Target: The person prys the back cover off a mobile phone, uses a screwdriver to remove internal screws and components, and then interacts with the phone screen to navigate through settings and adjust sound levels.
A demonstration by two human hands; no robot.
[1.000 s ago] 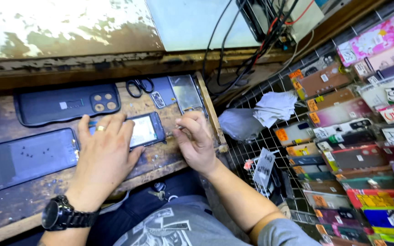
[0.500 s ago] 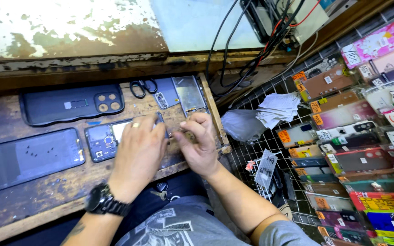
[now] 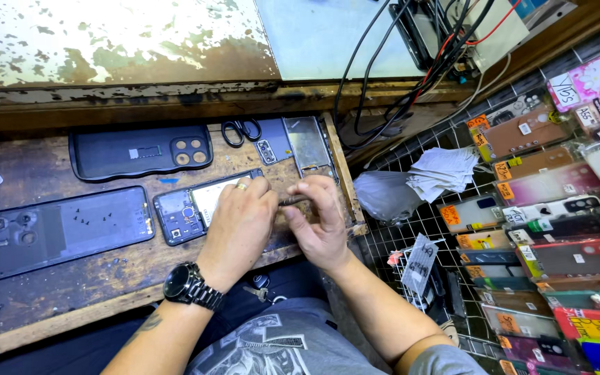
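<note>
Worn wood formed the worktop (image 3: pixel 105 278) where we bent over an opened phone (image 3: pixel 196 208), its back removed and its inner parts showing. Our left hand (image 3: pixel 241 222), a ring on one finger and a dark wristwatch (image 3: pixel 185 285) at the wrist, lay over the phone's right end, fingers curled down on it. Our right hand (image 3: pixel 321 226) sat just at 3 o'clock of the left, its grip pinched shut around a thin dark tool (image 3: pixel 293 201) that lay level, its tip hidden at the left fingers. At 9 o'clock of the phone lay a dark back cover (image 3: pixel 64 229), inside up, with small screws scattered on it. At 11 o'clock rested a black phone case (image 3: pixel 140 151) with round camera holes. At 12 o'clock we saw scissors (image 3: pixel 239 129) and a metal frame piece (image 3: pixel 308 144). Black cables (image 3: pixel 411 76) hung at 1 o'clock, and packaged phone cases (image 3: pixel 543 208) filled a wire rack at 3 o'clock, with a stack of white papers (image 3: pixel 446 172) near them.
</note>
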